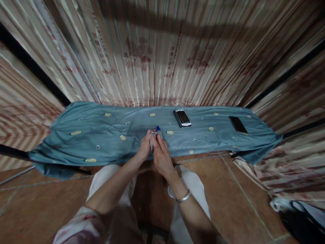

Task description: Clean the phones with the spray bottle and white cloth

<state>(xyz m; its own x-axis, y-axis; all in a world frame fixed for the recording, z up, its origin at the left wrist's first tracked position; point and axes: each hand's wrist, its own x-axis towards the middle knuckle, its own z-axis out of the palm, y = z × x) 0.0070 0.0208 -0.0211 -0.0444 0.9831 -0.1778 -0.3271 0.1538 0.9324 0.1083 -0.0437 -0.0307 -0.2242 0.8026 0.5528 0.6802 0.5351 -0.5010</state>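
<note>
Both hands meet over the front edge of the cloth-covered bench. Between them is a small light-grey thing (152, 137), perhaps cloth; its kind is not clear. My left hand (145, 146) closes on its left side. The bent fingers of my right hand (161, 154) press on it from the right. Just beyond the fingertips shows a small blue piece (158, 128); I cannot tell whether it is held or lies on the bench. The fingers hide much of what is between the hands.
A teal patterned cloth (137, 118) covers the long bench. Right of the hands lies a white-framed phone (183, 117) on a dark flat thing; farther right is a black phone (238, 124). Striped curtains (152, 51) hang behind, with black poles (33, 64) at the sides.
</note>
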